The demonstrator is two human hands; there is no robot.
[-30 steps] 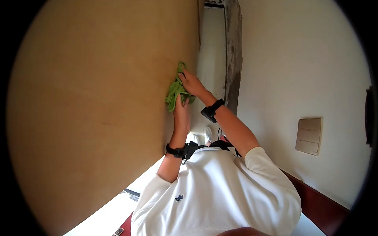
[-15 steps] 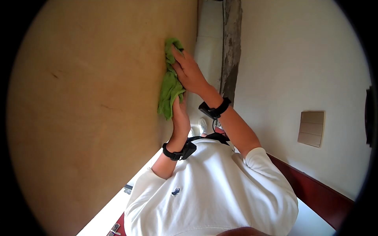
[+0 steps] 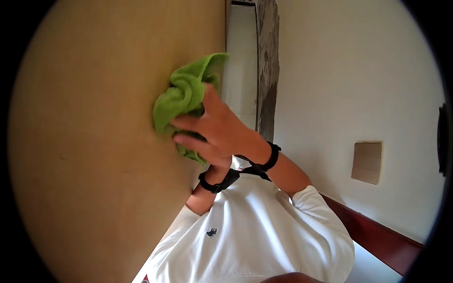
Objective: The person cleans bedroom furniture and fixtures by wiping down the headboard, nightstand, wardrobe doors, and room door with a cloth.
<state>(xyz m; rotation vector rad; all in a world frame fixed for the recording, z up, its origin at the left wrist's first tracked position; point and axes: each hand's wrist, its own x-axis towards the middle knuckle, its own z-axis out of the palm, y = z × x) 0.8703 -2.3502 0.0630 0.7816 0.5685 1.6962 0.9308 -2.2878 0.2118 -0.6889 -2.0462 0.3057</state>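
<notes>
A bunched green cloth [image 3: 181, 96] lies against the upright light-wood panel [image 3: 104, 141], its top corner lifted toward the panel's edge. My right hand [image 3: 214, 122] grips the cloth, the thumb near its upper part and the fingers bent over its lower folds. My left hand [image 3: 219, 172] is below and behind the right one, close to the cloth's lower end; its fingers are hidden, so its hold does not show. Each wrist wears a black strap with a small device.
To the right stands a white wall with a beige switch plate [image 3: 367, 162] and a dark red board [image 3: 373, 231] low along it. Beyond the panel's edge run a pale floor strip [image 3: 240, 70] and a rough, peeling wall edge [image 3: 268, 70].
My right hand and the cloth have moved left and down across the panel, away from its edge. The cloth is bunched wider, and my left hand has slipped lower, behind the right.
</notes>
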